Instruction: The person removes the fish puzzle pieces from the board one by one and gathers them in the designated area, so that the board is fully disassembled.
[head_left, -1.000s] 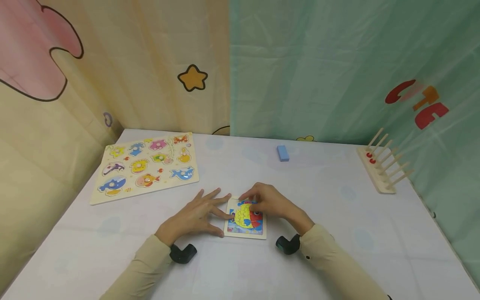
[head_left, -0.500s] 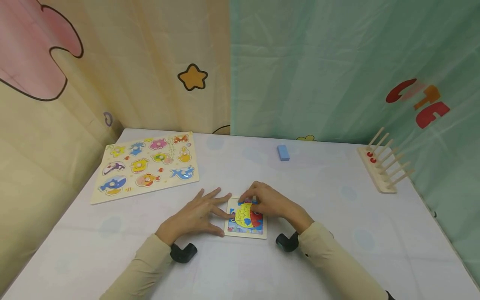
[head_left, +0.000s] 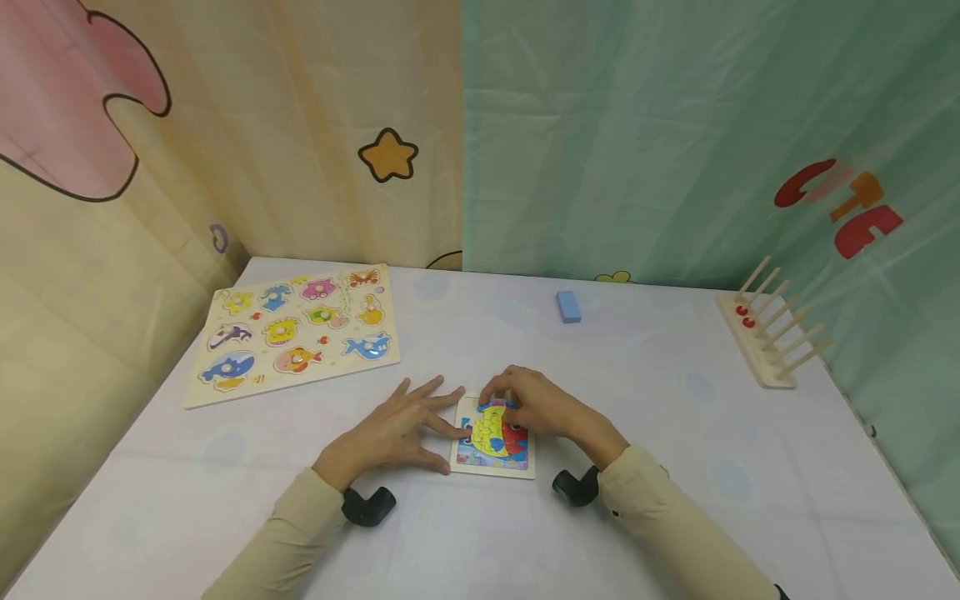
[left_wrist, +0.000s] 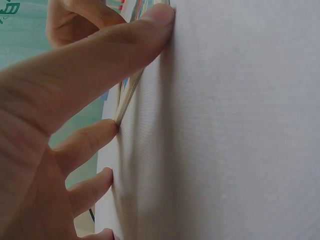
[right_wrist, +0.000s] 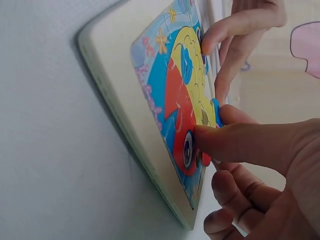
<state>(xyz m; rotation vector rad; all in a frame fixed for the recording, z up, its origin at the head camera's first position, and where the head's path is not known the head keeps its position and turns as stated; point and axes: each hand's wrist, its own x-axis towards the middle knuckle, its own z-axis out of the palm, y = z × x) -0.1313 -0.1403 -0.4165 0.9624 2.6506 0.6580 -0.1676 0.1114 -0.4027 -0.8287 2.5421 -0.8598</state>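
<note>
A small square jigsaw puzzle (head_left: pixel 495 472) with a yellow and red fish picture lies in a pale wooden frame before me. My left hand (head_left: pixel 393 429) spreads its fingers at the puzzle's left side. Its index fingertip presses on the picture, while the thumb touches the lower left edge, as the left wrist view shows at the frame's side (left_wrist: pixel 131 95). From the upper right, my right hand (head_left: pixel 543 404) pinches a puzzle piece (right_wrist: pixel 216 111) with blue on it between thumb and index finger. That piece tilts up from the picture and is mostly hidden by the fingers.
A large wooden knob puzzle board (head_left: pixel 337 371) with sea animals lies at the back left. A blue block (head_left: pixel 568 307) sits near the back edge. At the right stands a wooden peg rack (head_left: pixel 757 350) with red beads. Curtains (head_left: pixel 600 167) hang behind the white table (head_left: pixel 465 542).
Both hands stay at the puzzle, the right fingers shifting only very slightly around the piece at its top. The head view has drifted a little.
</note>
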